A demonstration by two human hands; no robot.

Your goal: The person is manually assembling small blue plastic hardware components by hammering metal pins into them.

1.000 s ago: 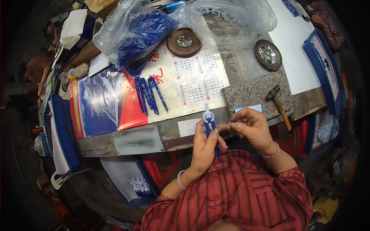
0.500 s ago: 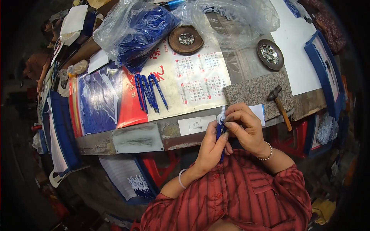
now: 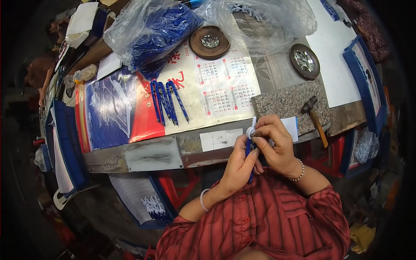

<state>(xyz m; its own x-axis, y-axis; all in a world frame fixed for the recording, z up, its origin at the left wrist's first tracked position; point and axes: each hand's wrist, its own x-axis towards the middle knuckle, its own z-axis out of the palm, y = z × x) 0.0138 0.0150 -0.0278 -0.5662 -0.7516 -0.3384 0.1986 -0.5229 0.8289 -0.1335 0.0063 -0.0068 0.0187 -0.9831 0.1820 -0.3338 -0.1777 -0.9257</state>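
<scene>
In front of my chest, at the table's near edge, both hands work on one blue drawing compass with a white round head and ribbed handle. My left hand is closed round its blue legs, which point down toward my shirt. Fingers and thumb of my right hand pinch at the compass just below the white head. Whether a small part sits between those fingertips is hidden. Several blue compass leg pieces lie side by side on the calendar sheet, left of my hands.
A granite slab carries a hammer. Small metal parts fill a brown dish and a second dish. A clear bag of blue pieces lies at the back. Blue trays stand right and left; another sits below the table.
The right fingers have shifted slightly on the compass, close to its white head. Both hands stay in place, and the whole scene has moved a little with the head.
</scene>
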